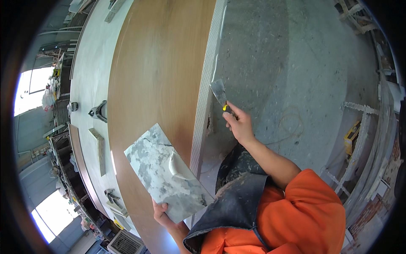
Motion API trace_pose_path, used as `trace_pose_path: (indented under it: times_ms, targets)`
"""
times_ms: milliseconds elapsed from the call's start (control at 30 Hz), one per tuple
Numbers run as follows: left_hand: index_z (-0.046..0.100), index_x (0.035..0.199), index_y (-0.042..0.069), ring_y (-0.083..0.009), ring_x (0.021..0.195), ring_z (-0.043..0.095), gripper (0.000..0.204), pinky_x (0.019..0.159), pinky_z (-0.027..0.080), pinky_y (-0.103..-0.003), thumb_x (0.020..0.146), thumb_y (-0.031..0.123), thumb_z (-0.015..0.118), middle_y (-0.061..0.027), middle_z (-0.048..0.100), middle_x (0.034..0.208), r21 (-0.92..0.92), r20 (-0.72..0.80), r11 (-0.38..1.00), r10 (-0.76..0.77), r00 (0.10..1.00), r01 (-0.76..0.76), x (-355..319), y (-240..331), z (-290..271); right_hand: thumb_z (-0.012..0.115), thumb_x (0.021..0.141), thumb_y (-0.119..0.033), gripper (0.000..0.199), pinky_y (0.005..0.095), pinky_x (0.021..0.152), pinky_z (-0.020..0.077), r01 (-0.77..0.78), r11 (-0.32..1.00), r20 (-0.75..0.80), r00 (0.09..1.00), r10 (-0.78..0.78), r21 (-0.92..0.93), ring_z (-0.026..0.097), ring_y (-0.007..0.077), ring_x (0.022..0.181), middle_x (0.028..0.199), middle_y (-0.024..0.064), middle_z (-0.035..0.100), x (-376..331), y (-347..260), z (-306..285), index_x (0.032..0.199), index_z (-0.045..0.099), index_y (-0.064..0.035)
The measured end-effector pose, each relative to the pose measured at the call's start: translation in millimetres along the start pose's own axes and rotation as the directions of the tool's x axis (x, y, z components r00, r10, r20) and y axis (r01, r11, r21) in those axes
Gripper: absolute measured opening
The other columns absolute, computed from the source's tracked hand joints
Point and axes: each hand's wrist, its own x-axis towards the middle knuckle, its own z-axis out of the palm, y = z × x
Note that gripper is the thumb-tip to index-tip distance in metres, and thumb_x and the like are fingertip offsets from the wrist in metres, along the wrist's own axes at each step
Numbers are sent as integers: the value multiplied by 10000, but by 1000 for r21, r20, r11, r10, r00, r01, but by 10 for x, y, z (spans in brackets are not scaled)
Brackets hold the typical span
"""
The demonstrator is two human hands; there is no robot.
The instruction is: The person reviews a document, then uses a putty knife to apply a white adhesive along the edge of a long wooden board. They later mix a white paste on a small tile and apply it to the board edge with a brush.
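Note:
My right hand (pixel 239 122) grips a putty knife (pixel 219 92) with a black and yellow handle, its grey blade pressed near the pale edge band (pixel 204 91) of a large brown wooden panel (pixel 156 72). My left hand (pixel 163 211) holds a flat rectangular board (pixel 167 171) smeared with grey and white filler, with a lump of white filler (pixel 177 166) near its middle. The board hovers over the panel's near end. A small dark chip (pixel 208 123) shows in the panel's edge just below the knife.
A white worktable (pixel 91 76) runs left of the panel, carrying a clamp-like tool (pixel 99 112), a wooden block (pixel 99 148) and another tool (pixel 113 198). Grey concrete floor (pixel 296 63) lies to the right, with a loose cable (pixel 289 125) and a yellow tool (pixel 352 135) by wooden framing.

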Motion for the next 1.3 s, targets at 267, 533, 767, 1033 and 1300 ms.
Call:
trace_pose_path:
  times_ms: [267, 533, 767, 1033, 1300]
  targets:
    - [425, 1469, -63, -372, 1199, 601, 803, 1043, 492, -465, 696, 73, 598, -212, 601, 1327, 36, 49, 999, 19, 999, -21, 95, -15, -223, 745, 926, -217, 539, 279, 635, 514, 44, 976, -84, 994, -63, -213, 579, 74, 657, 903, 46, 690, 103, 352, -74, 1429, 610, -78]
    - [413, 1479, -76, -365, 1219, 617, 822, 1074, 488, -453, 694, 81, 597, -230, 600, 1362, -84, 228, 996, 26, 973, -7, 216, -30, -541, 720, 881, -96, 482, 297, 725, 531, 252, 935, 633, 773, -39, -250, 652, 132, 815, 997, 34, 728, -767, -1199, -166, 1359, 664, -89]
    - [417, 1468, -89, -361, 1195, 636, 817, 1059, 509, -456, 689, 80, 599, -238, 612, 1342, -203, 374, 979, 52, 926, 27, 295, -105, -687, 700, 870, -136, 400, 375, 863, 551, 711, 579, 864, 503, -23, -399, 701, 324, 1024, 1148, 138, 739, -1153, -1677, 272, 1269, 716, -134]
    - [437, 1437, -83, -376, 1179, 630, 793, 1039, 516, -467, 684, 101, 604, -240, 601, 1332, -201, 346, 979, 115, 931, -46, 275, -197, -740, 701, 870, -157, 333, 400, 774, 543, 715, 337, 774, 629, 71, -612, 696, 311, 886, 999, 114, 741, -1594, -1757, -32, 1200, 743, -131]
    - [440, 1459, -35, -398, 1201, 611, 776, 1056, 500, -505, 729, 147, 631, -220, 598, 1339, -149, 281, 981, 165, 945, -127, 261, -270, -867, 642, 979, -173, 335, 292, 516, 467, -26, 1000, 314, 949, 24, 2, 630, 137, 665, 920, 116, 710, -356, -1085, -914, 1276, 646, -18]
